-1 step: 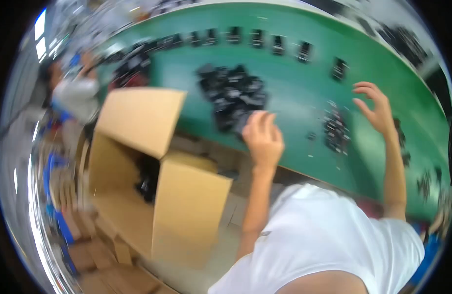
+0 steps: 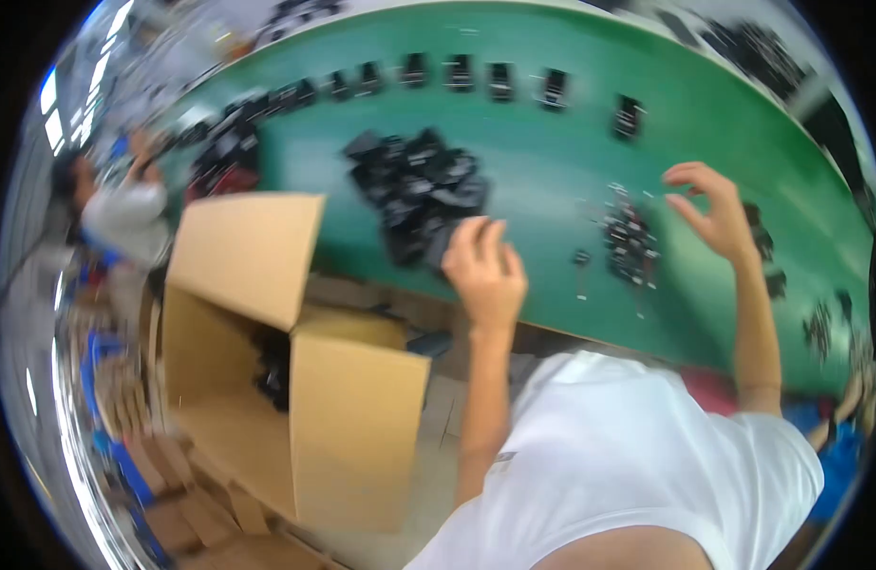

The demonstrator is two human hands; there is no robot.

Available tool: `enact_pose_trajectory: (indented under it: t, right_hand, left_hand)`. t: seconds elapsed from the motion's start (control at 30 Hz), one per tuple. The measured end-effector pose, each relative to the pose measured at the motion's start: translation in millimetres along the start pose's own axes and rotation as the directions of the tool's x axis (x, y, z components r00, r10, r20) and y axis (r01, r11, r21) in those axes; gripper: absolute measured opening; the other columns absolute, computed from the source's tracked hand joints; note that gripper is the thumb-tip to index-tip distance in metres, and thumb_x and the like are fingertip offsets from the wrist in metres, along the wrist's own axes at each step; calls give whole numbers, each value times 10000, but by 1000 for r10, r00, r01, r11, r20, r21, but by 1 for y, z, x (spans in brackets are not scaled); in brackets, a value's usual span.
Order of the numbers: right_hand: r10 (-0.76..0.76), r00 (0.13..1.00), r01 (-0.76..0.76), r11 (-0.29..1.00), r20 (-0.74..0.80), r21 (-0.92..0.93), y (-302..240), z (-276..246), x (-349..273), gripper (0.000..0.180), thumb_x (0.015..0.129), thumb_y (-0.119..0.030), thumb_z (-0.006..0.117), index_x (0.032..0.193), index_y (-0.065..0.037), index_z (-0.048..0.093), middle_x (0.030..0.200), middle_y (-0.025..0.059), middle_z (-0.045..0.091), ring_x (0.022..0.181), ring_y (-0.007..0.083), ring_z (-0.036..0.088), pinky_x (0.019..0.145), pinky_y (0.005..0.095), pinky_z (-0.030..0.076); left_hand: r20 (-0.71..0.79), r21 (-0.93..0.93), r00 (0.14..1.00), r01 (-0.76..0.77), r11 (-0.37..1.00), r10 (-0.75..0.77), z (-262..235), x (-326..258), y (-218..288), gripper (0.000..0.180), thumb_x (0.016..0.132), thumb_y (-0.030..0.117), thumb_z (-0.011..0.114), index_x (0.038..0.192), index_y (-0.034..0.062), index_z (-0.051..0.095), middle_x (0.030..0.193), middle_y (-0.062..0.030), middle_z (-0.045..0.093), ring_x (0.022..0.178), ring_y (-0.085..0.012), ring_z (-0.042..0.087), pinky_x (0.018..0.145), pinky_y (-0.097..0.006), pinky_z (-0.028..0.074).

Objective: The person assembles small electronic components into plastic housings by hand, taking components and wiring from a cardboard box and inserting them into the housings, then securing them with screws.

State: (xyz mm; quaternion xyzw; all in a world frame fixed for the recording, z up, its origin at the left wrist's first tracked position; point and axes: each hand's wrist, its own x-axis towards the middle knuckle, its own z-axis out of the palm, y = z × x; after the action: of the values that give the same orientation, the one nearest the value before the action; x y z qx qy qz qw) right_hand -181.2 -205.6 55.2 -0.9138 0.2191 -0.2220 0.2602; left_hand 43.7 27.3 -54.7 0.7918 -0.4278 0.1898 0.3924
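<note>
Here, the left hand (image 2: 483, 271) closes its fingers on a black part at the near edge of a pile of black parts (image 2: 417, 193); the part looks light and rigid, best gripped by its edges. The right hand (image 2: 711, 211) hovers open and empty.

A plain green counter (image 2: 552, 180) carries a heap of black parts (image 2: 419, 190), with a row of black pieces (image 2: 457, 74) beyond the heap. Left of the heap stands a tan cardboard box (image 2: 352, 418). A white shirt (image 2: 637, 465) fills the foreground.
</note>
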Motion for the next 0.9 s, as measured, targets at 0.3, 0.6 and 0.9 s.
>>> enact_pose_trajectory:
  t: [0.3, 0.6, 0.9]
  right_hand:
    - [284, 958, -286, 940, 35, 184, -31, 35, -92, 143, 775, 12, 732, 869, -47, 641, 869, 59, 658, 710, 168, 649, 578, 274, 462]
    - [-229, 971, 236, 967, 73, -99, -45, 72, -31, 268, 764, -18, 714, 1024, -85, 713, 1029, 43, 636, 860, 237, 621, 739, 359, 496]
    - [-158, 915, 157, 987, 370, 33, -34, 74, -3, 246, 789, 8, 682, 1027, -56, 679, 1011, 84, 630, 835, 245, 652, 725, 362, 529]
  left_hand:
    - [238, -135, 971, 24, 991, 9, 19, 12, 13, 577, 780, 67, 722, 1331, 64, 547, 1370, -181, 492, 1160, -384, 505, 982, -472, 428]
    - [470, -194, 878, 4, 981, 89, 10, 8, 30, 904, 703, 216, 873, 1476, 70, 427, 1350, -165, 523, 1225, -373, 465, 1033, -463, 405]
    - [495, -565, 863, 409, 716, -102, 1, 0, 28, 865, 714, 19, 817, 1467, 10, 392, 1362, -157, 537, 1235, -237, 540, 1048, -348, 436]
